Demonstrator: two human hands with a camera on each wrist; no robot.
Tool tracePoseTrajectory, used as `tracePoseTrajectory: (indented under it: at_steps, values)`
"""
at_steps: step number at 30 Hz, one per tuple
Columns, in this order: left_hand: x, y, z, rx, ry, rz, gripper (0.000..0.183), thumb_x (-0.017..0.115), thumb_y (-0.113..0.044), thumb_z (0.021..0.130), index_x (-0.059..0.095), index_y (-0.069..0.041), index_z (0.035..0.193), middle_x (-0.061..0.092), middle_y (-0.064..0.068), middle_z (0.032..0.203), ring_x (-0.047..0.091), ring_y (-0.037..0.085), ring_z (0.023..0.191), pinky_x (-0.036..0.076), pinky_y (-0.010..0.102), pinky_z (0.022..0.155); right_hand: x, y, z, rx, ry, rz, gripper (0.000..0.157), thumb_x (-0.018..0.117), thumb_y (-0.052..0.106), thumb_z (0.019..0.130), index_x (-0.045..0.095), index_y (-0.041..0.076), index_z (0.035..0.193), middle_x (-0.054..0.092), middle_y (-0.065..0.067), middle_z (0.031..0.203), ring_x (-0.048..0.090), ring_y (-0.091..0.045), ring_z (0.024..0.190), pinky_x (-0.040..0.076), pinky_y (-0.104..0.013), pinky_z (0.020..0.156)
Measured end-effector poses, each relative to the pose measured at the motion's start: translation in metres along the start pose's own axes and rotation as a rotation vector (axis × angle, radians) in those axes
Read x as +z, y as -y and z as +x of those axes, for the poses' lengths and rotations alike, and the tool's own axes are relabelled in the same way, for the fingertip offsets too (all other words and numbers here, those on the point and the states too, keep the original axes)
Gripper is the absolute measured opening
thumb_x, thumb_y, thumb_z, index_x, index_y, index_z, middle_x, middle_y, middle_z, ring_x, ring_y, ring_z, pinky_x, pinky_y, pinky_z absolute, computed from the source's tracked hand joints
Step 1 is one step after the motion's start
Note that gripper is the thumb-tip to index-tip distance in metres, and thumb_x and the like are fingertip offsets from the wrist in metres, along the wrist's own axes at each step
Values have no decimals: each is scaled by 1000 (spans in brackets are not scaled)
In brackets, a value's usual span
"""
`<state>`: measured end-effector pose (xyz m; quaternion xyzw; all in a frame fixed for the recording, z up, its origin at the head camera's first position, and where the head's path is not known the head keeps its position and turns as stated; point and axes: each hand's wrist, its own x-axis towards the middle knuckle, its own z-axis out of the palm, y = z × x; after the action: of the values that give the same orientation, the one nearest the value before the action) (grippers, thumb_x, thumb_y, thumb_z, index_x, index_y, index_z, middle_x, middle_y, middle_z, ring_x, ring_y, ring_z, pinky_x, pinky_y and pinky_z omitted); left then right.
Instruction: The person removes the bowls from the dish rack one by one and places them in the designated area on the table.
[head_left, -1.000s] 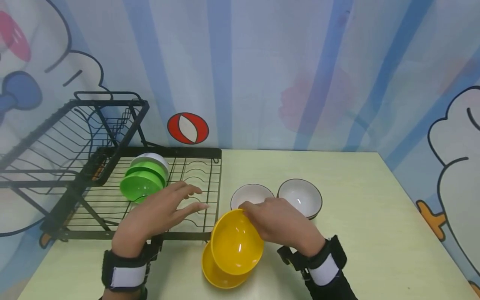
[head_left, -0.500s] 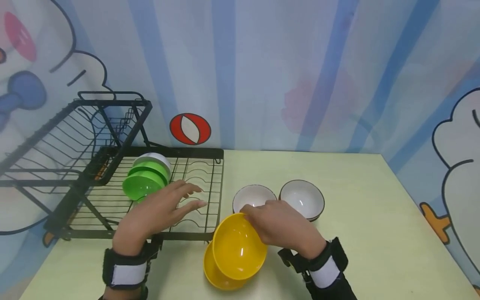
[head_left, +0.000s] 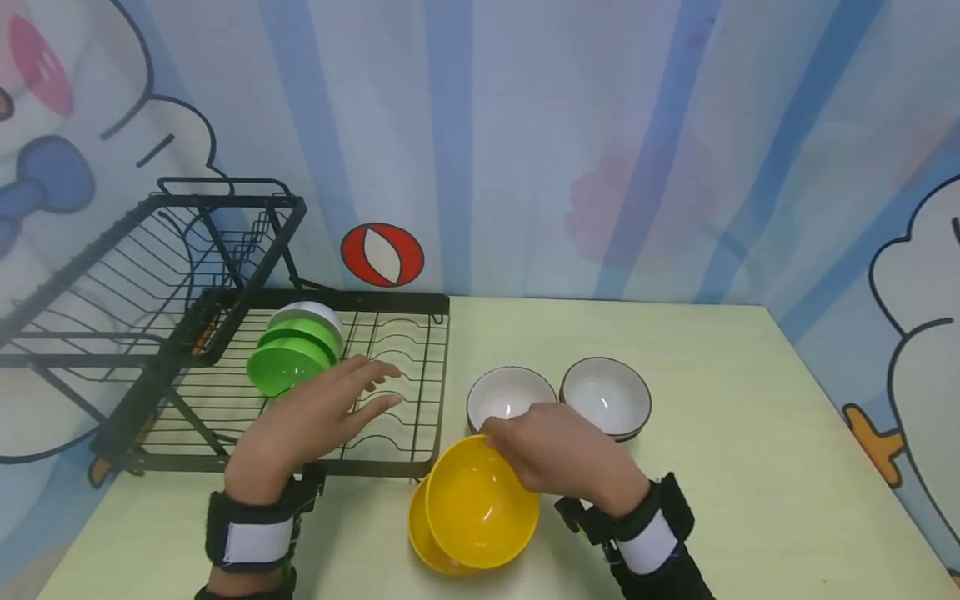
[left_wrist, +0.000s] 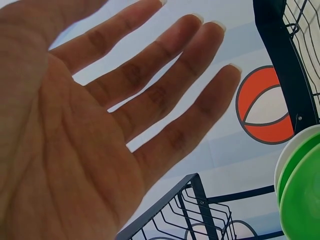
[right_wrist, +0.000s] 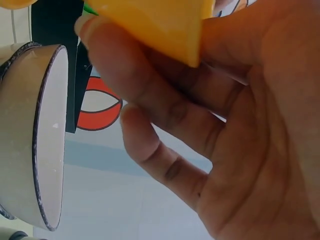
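Note:
My right hand pinches the rim of a yellow bowl, which tilts with its inside toward me. In the right wrist view the fingers curl behind the yellow bowl's wall. A second yellow bowl sits on the table, partly hidden behind the held one. My left hand hovers over the near part of the black wire dish rack, fingers relaxed and holding nothing. The left wrist view shows the left palm bare, fingers spread. Green bowls lean in the rack just beyond it, with a white bowl behind them.
Two groups of white bowls with dark rims, one left and one right, stand beyond my right hand. The rack's raised upper tier rises at the left. A printed curtain closes off the table's back.
The held yellow bowl has come slightly down and to the right, now covering more of the second yellow bowl. The left hand keeps its pose over the rack. The view shifts slightly.

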<state>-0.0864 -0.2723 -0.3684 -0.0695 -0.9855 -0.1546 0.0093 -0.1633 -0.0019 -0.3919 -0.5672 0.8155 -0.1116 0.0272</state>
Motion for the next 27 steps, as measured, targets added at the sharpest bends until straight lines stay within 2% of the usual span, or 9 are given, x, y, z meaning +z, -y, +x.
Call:
tracePoseTrajectory:
  at_steps: [6,27]
  values:
    - [0,0,0,-1,-4,5,42,55,-39,93,56,-14,127,60,10,123,54,25,108,51,49,88,0,4,1,9,44,17,10,52,23,95,59,17,91,46,9,58,40,-8,48,35,-18,43]
    - [1,0,0,-8,10,12,41,56,-39,93,58,-14,125,57,12,127,50,28,114,49,52,91,4,6,4,36,102,18,10,52,25,96,59,19,94,47,9,58,41,-8,48,36,-17,42]
